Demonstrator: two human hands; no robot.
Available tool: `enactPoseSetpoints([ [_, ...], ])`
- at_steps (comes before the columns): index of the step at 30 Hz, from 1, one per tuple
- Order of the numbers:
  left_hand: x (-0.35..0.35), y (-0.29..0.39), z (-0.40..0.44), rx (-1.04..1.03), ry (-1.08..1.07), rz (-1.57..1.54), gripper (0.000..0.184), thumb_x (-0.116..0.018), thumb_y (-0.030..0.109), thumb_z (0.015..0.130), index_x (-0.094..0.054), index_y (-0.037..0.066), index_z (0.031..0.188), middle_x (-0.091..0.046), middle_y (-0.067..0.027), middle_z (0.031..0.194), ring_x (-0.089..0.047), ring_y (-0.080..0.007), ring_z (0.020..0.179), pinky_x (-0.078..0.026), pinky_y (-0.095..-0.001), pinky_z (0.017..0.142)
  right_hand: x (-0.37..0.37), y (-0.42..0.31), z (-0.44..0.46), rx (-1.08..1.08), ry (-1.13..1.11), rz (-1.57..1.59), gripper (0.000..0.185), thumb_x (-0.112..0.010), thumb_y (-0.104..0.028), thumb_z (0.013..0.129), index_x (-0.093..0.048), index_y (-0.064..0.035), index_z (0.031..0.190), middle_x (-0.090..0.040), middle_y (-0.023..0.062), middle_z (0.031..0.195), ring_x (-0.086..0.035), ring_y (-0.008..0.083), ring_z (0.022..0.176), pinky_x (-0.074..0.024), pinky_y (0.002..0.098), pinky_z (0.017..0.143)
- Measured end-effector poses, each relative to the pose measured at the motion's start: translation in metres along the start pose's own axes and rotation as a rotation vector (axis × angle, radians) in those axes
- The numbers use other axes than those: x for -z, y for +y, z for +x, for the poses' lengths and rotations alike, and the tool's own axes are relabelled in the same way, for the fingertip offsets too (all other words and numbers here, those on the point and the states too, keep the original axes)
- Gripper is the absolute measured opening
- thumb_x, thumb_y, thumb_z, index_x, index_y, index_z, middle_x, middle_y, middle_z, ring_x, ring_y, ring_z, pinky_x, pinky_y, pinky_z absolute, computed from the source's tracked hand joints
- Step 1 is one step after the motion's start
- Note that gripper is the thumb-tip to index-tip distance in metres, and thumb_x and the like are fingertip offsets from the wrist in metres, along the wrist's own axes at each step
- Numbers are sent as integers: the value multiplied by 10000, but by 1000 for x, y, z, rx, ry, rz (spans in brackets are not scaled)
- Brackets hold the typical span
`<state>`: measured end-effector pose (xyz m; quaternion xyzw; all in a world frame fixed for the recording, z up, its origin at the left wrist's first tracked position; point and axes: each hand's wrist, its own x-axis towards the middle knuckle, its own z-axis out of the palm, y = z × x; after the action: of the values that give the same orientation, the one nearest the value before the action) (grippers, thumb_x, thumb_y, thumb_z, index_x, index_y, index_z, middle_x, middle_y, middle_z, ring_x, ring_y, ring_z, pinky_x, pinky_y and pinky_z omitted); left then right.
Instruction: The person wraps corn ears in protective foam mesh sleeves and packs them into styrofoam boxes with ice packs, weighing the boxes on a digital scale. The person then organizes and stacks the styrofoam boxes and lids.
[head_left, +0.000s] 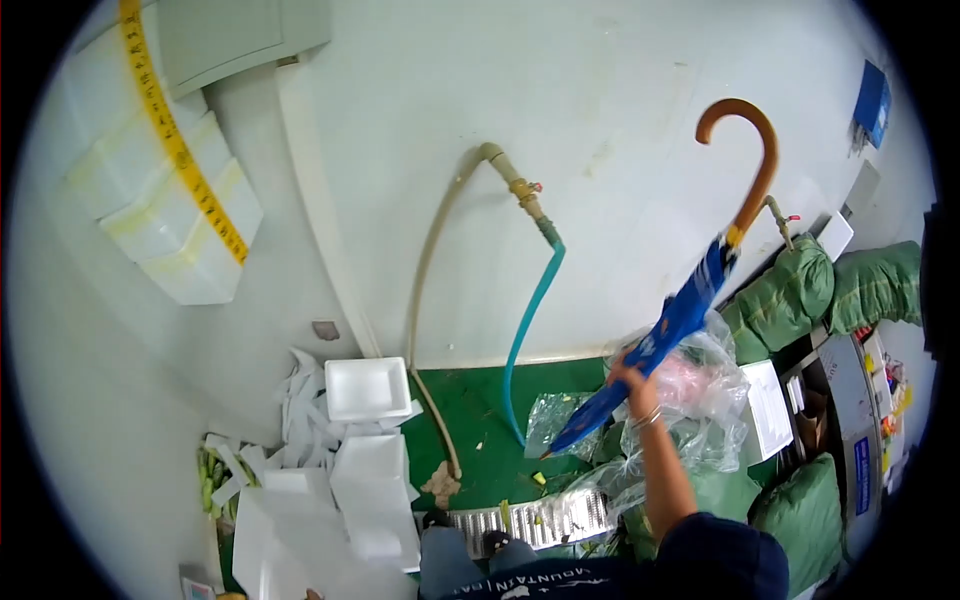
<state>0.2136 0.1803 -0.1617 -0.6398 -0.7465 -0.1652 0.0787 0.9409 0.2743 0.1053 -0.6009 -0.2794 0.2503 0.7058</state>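
My right hand (632, 385) is closed around the lower part of a folded blue umbrella (675, 318). The umbrella is tilted, its curved brown wooden handle up to the right and its tip down to the left. Behind it lies clear plastic wrapping (705, 385) with something pink inside. Only a small bit of what may be my left hand (314, 595) shows at the bottom edge, over a white foam box (290, 530); its fingers cannot be made out.
White foam trays (367, 390) are stacked at the left of the green floor (480, 400). A teal hose (530, 310) hangs from a wall tap (525, 192). Green sacks (800, 515) and a metal drain grate (560, 520) lie around my feet and to the right.
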Motion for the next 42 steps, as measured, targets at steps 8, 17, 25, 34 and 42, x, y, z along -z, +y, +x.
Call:
enactPoseSetpoints([
  [8, 29, 21, 101, 330, -191, -174, 524, -537, 425, 839, -562, 8, 522, -567, -138, 518, -472, -292, 449, -377, -436, 501, 56, -20, 96, 466, 597, -530, 267, -636, -166, 739, -523, -21, 933, -507, 25, 722, -440, 121, 622, -400, 271, 582],
  [17, 58, 157, 149, 680, -200, -153, 302, -539, 217, 853, -550, -16, 661, -559, -115, 620, -497, -259, 553, -401, -403, 561, 24, 28, 336, 374, -200, -502, 228, -659, -25, 658, -594, -9, 876, -565, 21, 697, -502, 121, 646, -431, 278, 622],
  [25, 131, 289, 95, 890, 98, -224, 447, -606, 350, 807, -595, -84, 704, -599, -167, 625, -565, -290, 594, -465, -387, 642, -34, 118, 457, 162, -565, -453, 273, -667, -54, 705, -626, -27, 973, -619, 24, 788, -533, 118, 708, -450, 269, 692],
  [34, 166, 367, 75, 967, 80, -263, 382, -622, 316, 825, -571, -43, 704, -575, -82, 590, -525, -191, 555, -448, -317, 573, -63, 205, 456, -19, -694, -380, 171, -732, -56, 695, -624, -22, 823, -645, 30, 767, -593, 125, 719, -485, 275, 701],
  [42, 180, 383, 51, 1006, -9, -304, 323, -644, 285, 841, -539, -20, 819, -586, -69, 653, -519, -165, 578, -443, -294, 565, -98, 225, 462, -304, -897, -9, 252, -714, 57, 653, -603, -27, 862, -636, 51, 840, -606, 167, 787, -495, 298, 754],
])
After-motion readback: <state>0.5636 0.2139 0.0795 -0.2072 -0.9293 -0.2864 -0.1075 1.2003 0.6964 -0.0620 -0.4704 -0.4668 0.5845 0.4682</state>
